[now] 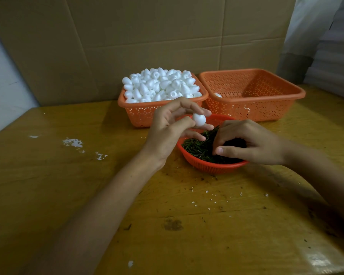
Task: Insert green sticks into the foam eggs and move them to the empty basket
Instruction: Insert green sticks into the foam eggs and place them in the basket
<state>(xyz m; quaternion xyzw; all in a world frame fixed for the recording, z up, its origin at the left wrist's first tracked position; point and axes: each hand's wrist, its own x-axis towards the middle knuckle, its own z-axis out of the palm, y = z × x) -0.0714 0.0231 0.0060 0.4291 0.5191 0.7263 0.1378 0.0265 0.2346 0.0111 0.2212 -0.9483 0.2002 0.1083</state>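
Note:
My left hand [170, 128] pinches a white foam egg [259, 120] between thumb and fingers, above the left rim of a round red bowl [213, 168] full of green sticks [197, 147]. My right hand [248, 141] reaches into that bowl with fingers curled down among the sticks; whether it holds one is hidden. Behind stands an orange basket [139, 114] heaped with foam eggs [159, 86]. To its right is a second orange basket [266, 108], with one white egg [217, 95] showing at its left inner wall.
Everything sits on a worn yellow wooden table [68, 175] with white foam crumbs [74, 142] at the left and dark bits near the bowl. A cardboard sheet [127, 40] stands as a back wall behind the baskets.

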